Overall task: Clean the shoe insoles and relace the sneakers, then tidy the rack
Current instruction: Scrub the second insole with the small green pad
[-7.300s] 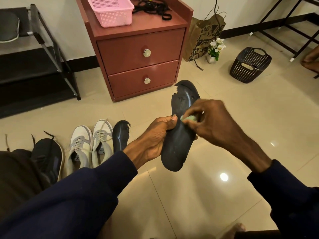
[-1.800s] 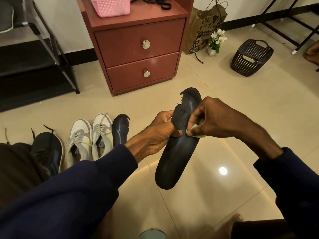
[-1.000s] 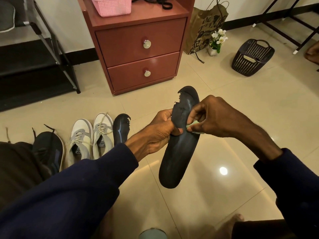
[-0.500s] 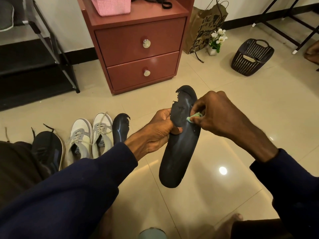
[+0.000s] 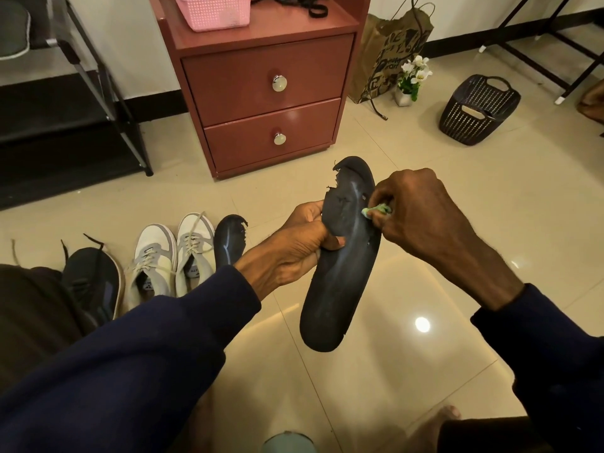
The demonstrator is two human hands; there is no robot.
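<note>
A worn black insole (image 5: 340, 282) with a torn toe edge is held up over the floor. My left hand (image 5: 294, 246) grips its left edge near the toe, thumb on the face. My right hand (image 5: 421, 214) pinches a small pale green cloth (image 5: 376, 210) against the insole's upper right side. A second black insole (image 5: 228, 240) lies on the floor beside a pair of white and grey sneakers (image 5: 170, 256), and a dark sneaker (image 5: 91, 279) with loose laces sits to their left. The black shoe rack (image 5: 65, 103) stands at the far left.
A red-brown two-drawer cabinet (image 5: 268, 86) stands ahead, with a pink basket (image 5: 212, 9) and black laces (image 5: 294, 3) on top. A paper bag (image 5: 392, 44), a small flower pot (image 5: 408, 83) and a black basket (image 5: 477, 109) sit to the right. A pale round object (image 5: 287, 443) shows at the bottom edge.
My right hand with the green cloth has moved up the insole from its middle toward the toe end. The left hand keeps the same grip.
</note>
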